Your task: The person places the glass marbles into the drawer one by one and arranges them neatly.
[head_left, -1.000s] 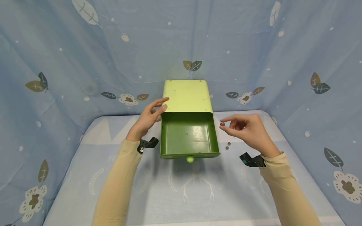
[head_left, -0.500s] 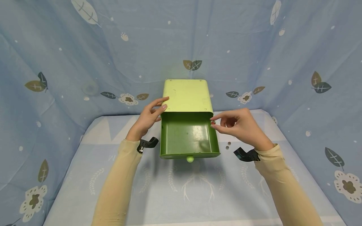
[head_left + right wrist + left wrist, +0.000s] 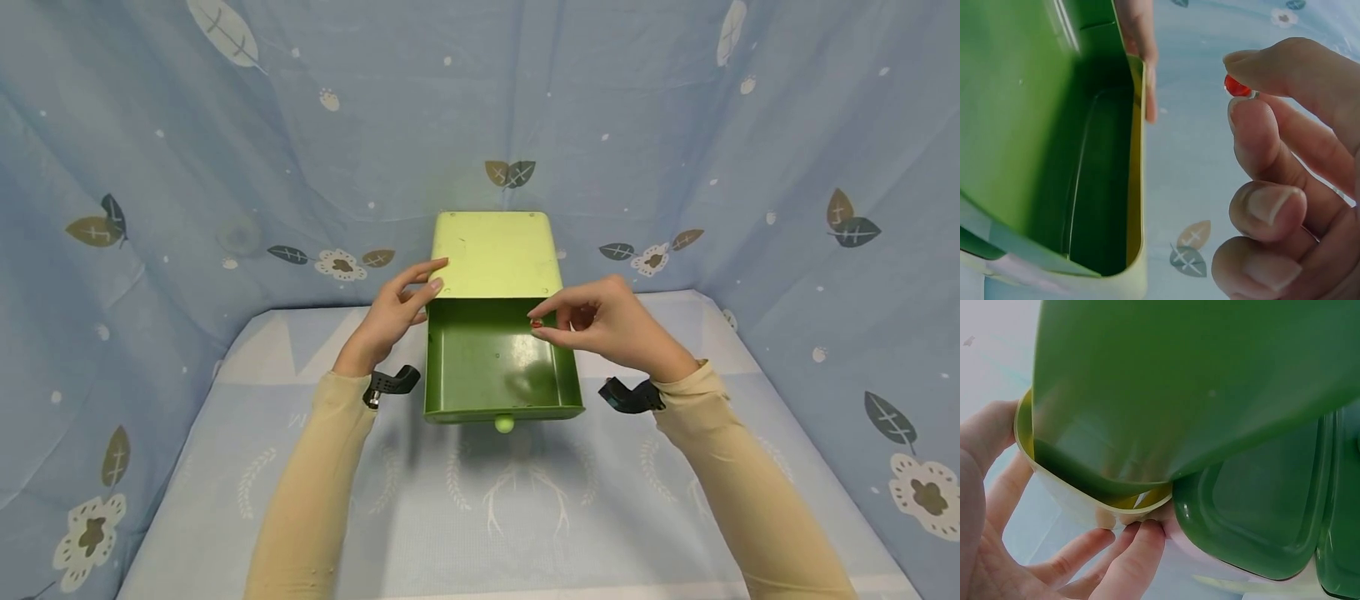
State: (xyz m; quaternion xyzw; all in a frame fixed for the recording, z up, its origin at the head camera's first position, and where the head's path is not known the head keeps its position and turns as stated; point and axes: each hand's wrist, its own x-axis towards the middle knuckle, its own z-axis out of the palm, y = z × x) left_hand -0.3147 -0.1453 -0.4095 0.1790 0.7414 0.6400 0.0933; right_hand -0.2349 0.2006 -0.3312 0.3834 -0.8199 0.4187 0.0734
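In the head view, a lime-green box [image 3: 495, 250] stands at the back middle, its dark green drawer [image 3: 472, 367] pulled out towards me. A round light-green knob [image 3: 504, 424] is on the drawer front. My left hand [image 3: 390, 317] rests on the box's left edge, fingers against its top and side. My right hand [image 3: 600, 321] is over the drawer's right part. Its thumb and index finger pinch a small shiny red bead-like piece [image 3: 1237, 86], with a bit of silver showing in the right wrist view. Its exact kind is unclear. The other right-hand fingers curl loosely.
A pale blue patterned cloth [image 3: 465, 517] covers the table. Blue curtains [image 3: 360, 125] hang behind and at both sides. Each wrist wears a black strap [image 3: 630, 396]. The spot right of the drawer is partly covered by the right wrist.
My right hand has moved left with the red piece, from beside the drawer to over it. Two small pieces on the cloth are now covered by the right wrist. The left hand stays put.
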